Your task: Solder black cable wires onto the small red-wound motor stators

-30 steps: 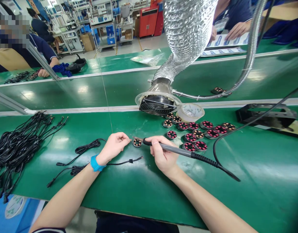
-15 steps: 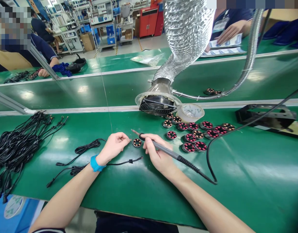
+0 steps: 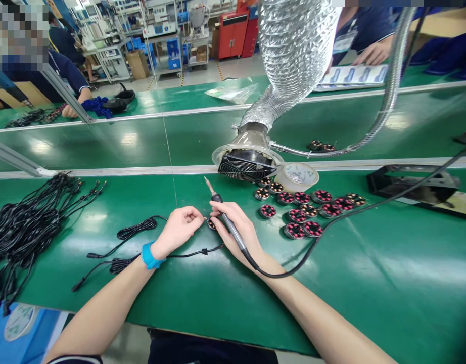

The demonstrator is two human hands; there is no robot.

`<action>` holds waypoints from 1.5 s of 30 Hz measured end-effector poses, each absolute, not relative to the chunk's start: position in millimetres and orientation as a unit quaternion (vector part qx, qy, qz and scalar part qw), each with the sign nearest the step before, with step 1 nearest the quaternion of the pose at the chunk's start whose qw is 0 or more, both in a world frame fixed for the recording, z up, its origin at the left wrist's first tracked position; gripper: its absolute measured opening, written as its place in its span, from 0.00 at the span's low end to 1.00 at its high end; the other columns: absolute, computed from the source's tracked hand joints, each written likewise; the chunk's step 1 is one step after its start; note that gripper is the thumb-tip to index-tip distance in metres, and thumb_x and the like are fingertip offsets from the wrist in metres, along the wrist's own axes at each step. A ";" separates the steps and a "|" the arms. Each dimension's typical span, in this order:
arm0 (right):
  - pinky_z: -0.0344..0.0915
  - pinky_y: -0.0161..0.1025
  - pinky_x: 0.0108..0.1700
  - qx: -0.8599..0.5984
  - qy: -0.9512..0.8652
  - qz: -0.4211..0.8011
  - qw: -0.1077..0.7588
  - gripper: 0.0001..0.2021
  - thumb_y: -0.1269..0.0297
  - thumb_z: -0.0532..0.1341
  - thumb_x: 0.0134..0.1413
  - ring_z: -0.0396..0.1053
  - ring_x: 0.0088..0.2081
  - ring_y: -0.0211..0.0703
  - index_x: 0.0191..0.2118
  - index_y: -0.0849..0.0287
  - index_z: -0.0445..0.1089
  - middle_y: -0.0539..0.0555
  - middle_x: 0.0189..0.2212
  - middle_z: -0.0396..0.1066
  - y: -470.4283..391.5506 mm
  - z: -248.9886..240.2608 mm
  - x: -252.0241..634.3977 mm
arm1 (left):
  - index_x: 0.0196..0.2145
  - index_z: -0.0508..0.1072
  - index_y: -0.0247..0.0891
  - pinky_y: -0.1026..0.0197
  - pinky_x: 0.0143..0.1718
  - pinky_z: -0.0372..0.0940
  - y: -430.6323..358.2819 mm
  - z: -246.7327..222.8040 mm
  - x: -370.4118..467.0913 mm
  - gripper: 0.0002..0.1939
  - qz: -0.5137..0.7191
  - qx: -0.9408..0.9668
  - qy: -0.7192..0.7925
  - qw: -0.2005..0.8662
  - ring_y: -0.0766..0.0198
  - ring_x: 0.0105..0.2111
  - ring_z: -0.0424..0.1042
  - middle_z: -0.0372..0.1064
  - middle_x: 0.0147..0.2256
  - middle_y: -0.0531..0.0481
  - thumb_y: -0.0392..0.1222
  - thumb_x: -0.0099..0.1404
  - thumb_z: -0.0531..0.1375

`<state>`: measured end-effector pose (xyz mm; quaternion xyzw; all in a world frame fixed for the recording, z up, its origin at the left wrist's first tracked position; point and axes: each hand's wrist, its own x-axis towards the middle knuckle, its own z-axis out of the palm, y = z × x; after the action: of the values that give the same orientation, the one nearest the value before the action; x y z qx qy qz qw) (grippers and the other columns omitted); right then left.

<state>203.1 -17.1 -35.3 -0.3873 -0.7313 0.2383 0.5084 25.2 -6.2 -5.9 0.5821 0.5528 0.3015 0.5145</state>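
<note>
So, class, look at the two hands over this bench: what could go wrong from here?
1. The soldering iron in the right hand has a bare tip; if hot, a slip might burn skin.
2. Its cord runs close by the round coil parts, so a tug might shift them.
3. The right fingers crowd the single coil part beside the left hand and might nudge it.

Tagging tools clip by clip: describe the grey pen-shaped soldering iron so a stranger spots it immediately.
From the silver ribbed foil duct above the green workbench, go down to its black fan. Below it, the bare right hand holds the soldering iron. Unlike the coiled black cables nearby, it has a rigid grey handle and pointed tip.
</note>
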 end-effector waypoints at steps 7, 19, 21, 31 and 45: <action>0.72 0.41 0.50 -0.361 -0.751 0.233 0.501 0.21 0.75 0.54 0.64 0.73 0.43 0.40 0.59 0.49 0.64 0.54 0.43 0.67 -13.1 -42.5 196.5 | 0.30 0.72 0.35 0.65 0.31 0.60 -7.8 -9.2 25.1 0.09 0.305 0.635 0.528 0.475 0.66 0.28 0.66 0.70 0.29 0.51 0.44 0.62 0.59; 0.72 0.40 0.47 -0.369 -0.757 0.203 0.500 0.18 0.74 0.55 0.64 0.72 0.42 0.41 0.56 0.50 0.65 0.54 0.41 0.66 -15.5 -41.9 198.1 | 0.32 0.74 0.36 0.65 0.29 0.60 -7.1 2.9 19.0 0.13 0.228 0.701 0.517 0.435 0.64 0.28 0.67 0.73 0.29 0.49 0.47 0.66 0.56; 0.72 0.40 0.47 -0.366 -0.757 0.204 0.502 0.18 0.74 0.55 0.64 0.72 0.42 0.41 0.56 0.50 0.65 0.54 0.41 0.66 -15.9 -42.4 198.1 | 0.32 0.74 0.36 0.65 0.28 0.60 -6.5 4.3 18.9 0.14 0.226 0.687 0.517 0.458 0.65 0.26 0.66 0.71 0.28 0.50 0.48 0.66 0.56; 0.72 0.39 0.46 -0.368 -0.760 0.203 0.496 0.18 0.74 0.55 0.64 0.72 0.41 0.41 0.56 0.50 0.65 0.54 0.41 0.67 -15.9 -44.4 196.2 | 0.31 0.72 0.35 0.65 0.25 0.55 -4.0 0.8 21.2 0.14 0.242 0.594 0.536 0.549 0.69 0.22 0.60 0.65 0.24 0.54 0.51 0.62 0.59; 0.72 0.41 0.47 -0.391 -0.728 0.261 0.500 0.22 0.78 0.57 0.57 0.72 0.39 0.40 0.55 0.50 0.65 0.53 0.41 0.66 -16.4 -43.1 196.7 | 0.27 0.74 0.35 0.63 0.35 0.60 -2.2 -7.2 22.9 0.09 0.297 0.575 0.537 0.541 0.65 0.30 0.67 0.72 0.28 0.50 0.44 0.58 0.60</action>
<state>196.7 -16.4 -43.1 -0.3912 -0.7276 0.2606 0.4996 22.9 -2.2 -7.2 0.5752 0.5373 0.2969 0.5407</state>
